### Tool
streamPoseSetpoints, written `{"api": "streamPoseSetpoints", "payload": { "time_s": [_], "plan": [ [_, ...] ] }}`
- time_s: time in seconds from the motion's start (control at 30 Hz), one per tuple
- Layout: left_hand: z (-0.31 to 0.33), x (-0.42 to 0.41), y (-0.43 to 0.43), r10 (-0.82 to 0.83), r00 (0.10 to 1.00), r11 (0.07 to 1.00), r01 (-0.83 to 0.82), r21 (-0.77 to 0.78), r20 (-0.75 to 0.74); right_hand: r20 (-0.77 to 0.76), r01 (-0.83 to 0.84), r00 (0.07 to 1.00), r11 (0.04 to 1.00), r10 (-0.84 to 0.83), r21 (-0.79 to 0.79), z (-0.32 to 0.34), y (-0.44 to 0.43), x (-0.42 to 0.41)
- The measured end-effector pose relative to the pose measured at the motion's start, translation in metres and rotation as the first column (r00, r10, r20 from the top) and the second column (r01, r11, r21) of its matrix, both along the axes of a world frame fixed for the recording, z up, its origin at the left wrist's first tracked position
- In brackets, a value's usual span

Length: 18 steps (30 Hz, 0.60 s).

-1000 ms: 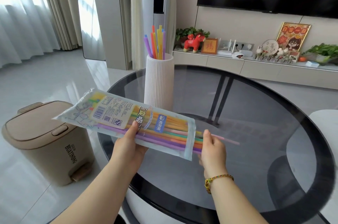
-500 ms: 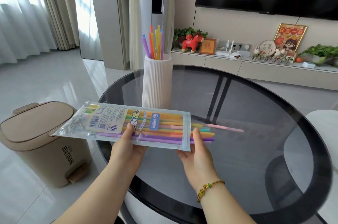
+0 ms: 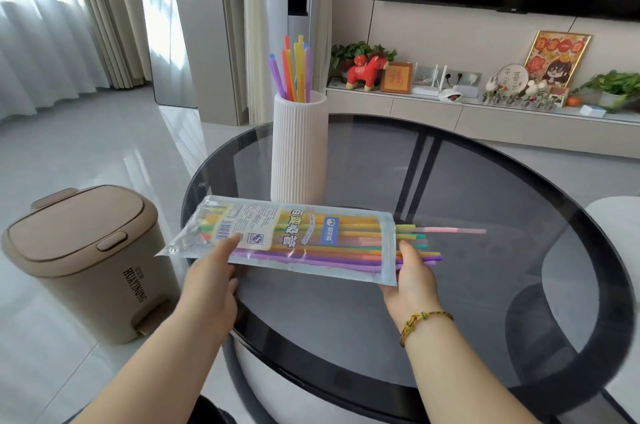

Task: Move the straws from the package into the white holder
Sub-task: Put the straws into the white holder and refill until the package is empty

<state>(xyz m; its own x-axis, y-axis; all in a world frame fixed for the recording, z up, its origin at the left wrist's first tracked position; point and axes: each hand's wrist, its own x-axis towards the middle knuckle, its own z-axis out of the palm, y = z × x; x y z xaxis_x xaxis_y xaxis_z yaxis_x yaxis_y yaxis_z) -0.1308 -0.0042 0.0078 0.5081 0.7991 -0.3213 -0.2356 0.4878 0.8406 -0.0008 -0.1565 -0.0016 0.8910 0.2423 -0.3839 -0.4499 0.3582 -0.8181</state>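
The straws (image 3: 420,243) are light, slick and bendy, and are best pinched by the ends poking from the package (image 3: 298,240). The right grip (image 3: 412,280) pinches those ends, while the left grip (image 3: 211,281) holds the package's other end. The holder (image 3: 299,146) stands just beyond both. A second ago the package was tilted; it is now level, with the right grip tucked under its mouth.

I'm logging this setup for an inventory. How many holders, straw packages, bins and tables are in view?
White ribbed cylindrical holder: 1
Clear plastic straw package: 1
Tan lidded pedal bin: 1
Round dark glass table: 1
Total: 4
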Motion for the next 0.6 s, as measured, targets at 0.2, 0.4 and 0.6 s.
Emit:
{"api": "streamPoseSetpoints", "payload": {
  "time_s": [0.2, 0.4, 0.6],
  "plan": [
    [-0.001, -0.005, 0.009, 0.176, 0.973, 0.977, -0.154, 0.150, -0.150, -0.040, 0.035, 0.999, 0.999, -0.036, -0.031, 0.001, -0.005, 0.004],
    [0.000, 0.000, -0.002, 0.257, 0.942, 0.908, -0.159, 0.388, -0.216, -0.047, 0.072, 0.996, 0.996, -0.074, -0.050, 0.001, -0.008, 0.008],
    [0.002, -0.003, 0.008, 0.333, 0.902, 0.909, -0.231, 0.345, -0.274, -0.022, 0.087, 0.996, 0.984, -0.092, -0.154, -0.001, -0.012, 0.012]
  ]
}}
